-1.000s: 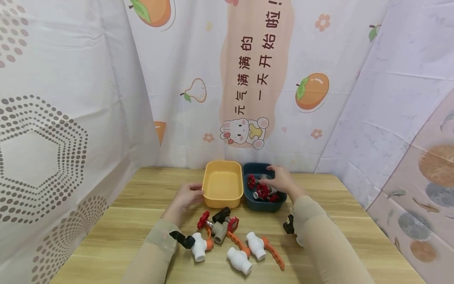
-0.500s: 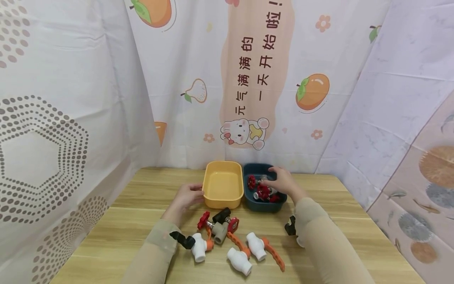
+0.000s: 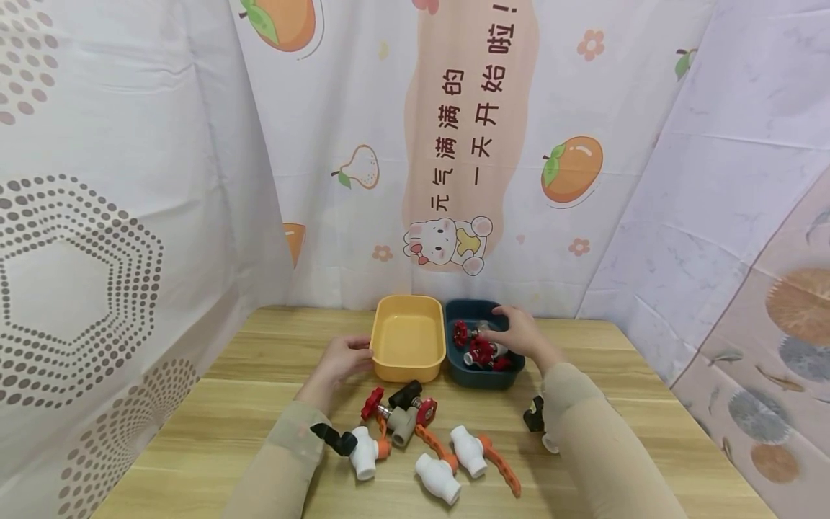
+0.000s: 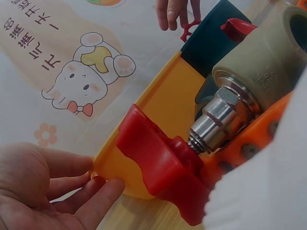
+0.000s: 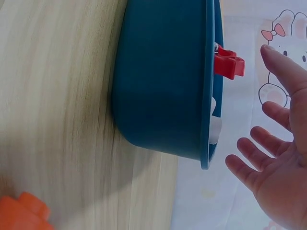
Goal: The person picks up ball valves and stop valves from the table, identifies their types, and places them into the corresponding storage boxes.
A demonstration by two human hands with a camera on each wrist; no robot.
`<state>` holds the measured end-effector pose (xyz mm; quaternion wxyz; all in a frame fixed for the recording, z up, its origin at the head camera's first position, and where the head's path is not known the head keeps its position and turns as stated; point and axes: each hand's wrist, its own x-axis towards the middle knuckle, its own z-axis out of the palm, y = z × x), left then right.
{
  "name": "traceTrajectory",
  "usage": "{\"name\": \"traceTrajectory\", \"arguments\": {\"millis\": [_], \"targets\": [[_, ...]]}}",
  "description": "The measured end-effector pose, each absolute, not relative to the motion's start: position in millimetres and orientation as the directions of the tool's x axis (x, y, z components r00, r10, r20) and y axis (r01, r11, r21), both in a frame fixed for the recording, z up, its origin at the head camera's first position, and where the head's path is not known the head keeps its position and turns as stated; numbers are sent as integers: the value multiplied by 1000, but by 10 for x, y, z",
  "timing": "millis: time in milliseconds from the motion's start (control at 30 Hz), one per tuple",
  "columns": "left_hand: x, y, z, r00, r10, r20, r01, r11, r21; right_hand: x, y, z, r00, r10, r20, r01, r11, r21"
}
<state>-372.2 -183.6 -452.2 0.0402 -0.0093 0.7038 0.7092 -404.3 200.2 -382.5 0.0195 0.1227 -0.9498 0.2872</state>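
My left hand (image 3: 344, 358) is at the left side of a yellow bin (image 3: 408, 373). In the left wrist view its fingertips touch the bin's rim and outer wall, loosely bent. Over a dark blue bin (image 3: 480, 378) hovers my right hand (image 3: 521, 334), fingers spread and nothing in them, as the right wrist view shows the palm (image 5: 288, 187) apart from the rim. Inside the blue bin lie several valves with red handwheels (image 3: 481, 351). Nothing lies in the yellow bin.
Before the bins lie a grey-bodied valve (image 3: 402, 425), a black-bodied valve (image 3: 405, 393) and white ball valves (image 3: 437, 478) with orange handles (image 3: 502, 465). A black part (image 3: 534, 414) shows beside the right sleeve. A printed curtain (image 3: 363, 108) hangs behind the wooden table (image 3: 214, 432).
The black part beside the right sleeve has shifted slightly right. Both hands stay in nearly the same places; bins and valves have not moved.
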Motion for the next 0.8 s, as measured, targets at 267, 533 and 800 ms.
{"name": "traceTrajectory", "arguments": {"millis": [267,533,800], "targets": [[-3716,-1829,-4520,-996,45,-72,-72,-6,997,-4043,2062,-3832,-961,-242,136,-277,800,-533],[-3720,-1827,-4522,-997,43,-71,-71,4,997,-4010,2105,-3794,-951,-264,158,-307,786,-536],[-3732,-1829,-4518,-996,36,-76,-76,3,997,-3983,2118,-3755,-936,-292,196,-352,776,-523]]}}
